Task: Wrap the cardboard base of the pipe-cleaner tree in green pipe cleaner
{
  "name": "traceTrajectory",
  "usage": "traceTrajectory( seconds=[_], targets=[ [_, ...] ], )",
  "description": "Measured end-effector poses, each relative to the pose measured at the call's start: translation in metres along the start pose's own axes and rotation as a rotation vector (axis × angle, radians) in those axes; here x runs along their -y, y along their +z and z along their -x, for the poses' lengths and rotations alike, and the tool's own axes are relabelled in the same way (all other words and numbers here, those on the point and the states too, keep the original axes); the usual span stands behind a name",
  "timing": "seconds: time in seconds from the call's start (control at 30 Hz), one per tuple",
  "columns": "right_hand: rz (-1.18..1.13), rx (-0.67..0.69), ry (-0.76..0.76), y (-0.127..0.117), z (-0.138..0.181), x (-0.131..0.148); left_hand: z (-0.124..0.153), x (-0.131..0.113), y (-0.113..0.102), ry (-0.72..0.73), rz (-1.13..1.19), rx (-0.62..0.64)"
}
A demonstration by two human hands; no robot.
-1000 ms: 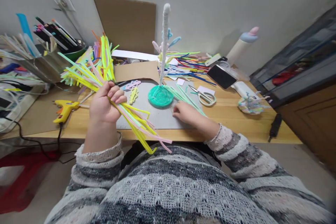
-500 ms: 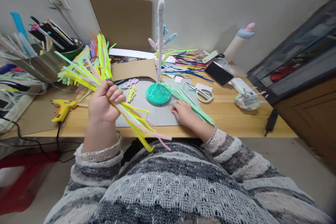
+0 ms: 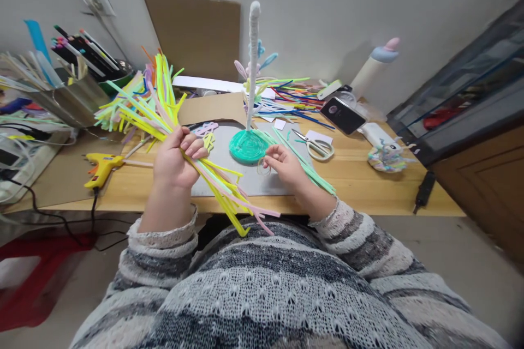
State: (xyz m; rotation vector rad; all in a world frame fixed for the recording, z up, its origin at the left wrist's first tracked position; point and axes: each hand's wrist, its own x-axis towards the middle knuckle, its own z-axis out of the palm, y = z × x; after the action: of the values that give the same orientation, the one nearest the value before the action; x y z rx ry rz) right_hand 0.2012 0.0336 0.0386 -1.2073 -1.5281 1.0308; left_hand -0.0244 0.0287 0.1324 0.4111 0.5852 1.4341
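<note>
Pipe cleaners (image 3: 141, 113) are gripped mid-length at centre left by the clenched left hand (image 3: 176, 161), so kept bundled; a clear ring (image 3: 263, 169) is pinched by the right hand (image 3: 285, 166) at centre.

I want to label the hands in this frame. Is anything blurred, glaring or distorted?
Head view: soft, even light with no harsh glare. The left hand and its pipe cleaner bundle are sharp, and so is the right hand, though the small clear loop it pinches is faint. The wide lens bends the edges, so the cabinet at right leans and the corners smear.
</note>
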Motion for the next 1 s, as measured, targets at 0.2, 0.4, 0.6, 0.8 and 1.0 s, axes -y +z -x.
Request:
traceTrajectory(
  seconds=[0.2, 0.4, 0.6, 0.8, 1.0],
  targets=[
    [-0.835, -0.009, 0.120, 0.007, -0.011, 0.050, -0.004, 0.026, 0.013, -0.058, -0.011, 0.066],
    [-0.886, 0.096, 0.025, -0.004, -0.017, 0.088, -0.004, 0.040, 0.017, -0.056, -0.065, 0.160],
    [-0.671, 0.169, -0.117, -0.012, -0.007, 0.112, -0.001, 0.042, 0.019, -0.022, -0.154, 0.265],
    [-0.314, 0.137, -0.088, -0.004, -0.020, 0.104, -0.003, 0.044, 0.021, 0.164, -0.297, 0.275],
    [0.103, 0.318, -0.197, 0.010, -0.025, 0.087, -0.007, 0.051, 0.019, 0.240, -0.437, 0.276]
  ],
)
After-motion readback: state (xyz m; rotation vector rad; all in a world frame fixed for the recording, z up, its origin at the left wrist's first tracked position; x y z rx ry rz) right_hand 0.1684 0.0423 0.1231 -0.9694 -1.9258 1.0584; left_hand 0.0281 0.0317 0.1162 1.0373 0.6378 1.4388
